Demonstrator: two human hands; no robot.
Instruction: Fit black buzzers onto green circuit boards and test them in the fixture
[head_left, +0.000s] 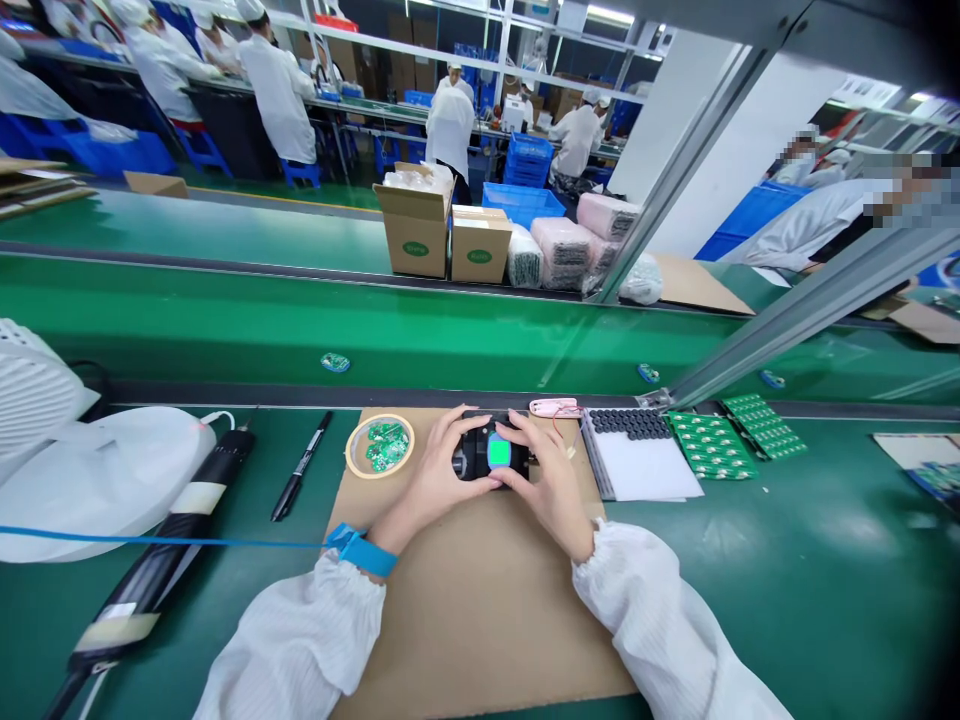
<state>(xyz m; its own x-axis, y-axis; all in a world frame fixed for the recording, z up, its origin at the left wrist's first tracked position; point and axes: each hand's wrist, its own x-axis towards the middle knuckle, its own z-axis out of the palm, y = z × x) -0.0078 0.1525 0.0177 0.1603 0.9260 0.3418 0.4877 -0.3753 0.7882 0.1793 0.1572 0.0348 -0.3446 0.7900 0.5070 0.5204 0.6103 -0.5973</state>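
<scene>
The left hand (437, 470) and the right hand (544, 472) are brought together, and a small black plastic device (472, 450) with a bright green square panel is clamped between them, gripped from both sides by the fingers. The device is held over a flat brown cardboard sheet (469, 610), which is laid on a green table (750, 570). A blue wrist strap (364, 550) is worn on the left wrist, and a blue cord (172, 541) is led away from it to the left. To the left of the hands, a ring of tan tape (380, 475) is laid on the cardboard, with small green circuit boards (388, 446) placed inside it. A black marker pen (301, 466) is laid on the table further left. Just beyond the right hand, a small pink object (553, 407) is set at the far edge of the cardboard. To the right, rows of round black parts (628, 423) are held in a grey tray (592, 450) beside a white sheet (645, 470), and two green circuit board panels (711, 445) are laid next to them. Co-workers in white smocks (279, 95) are seen at benches in the distance.
</scene>
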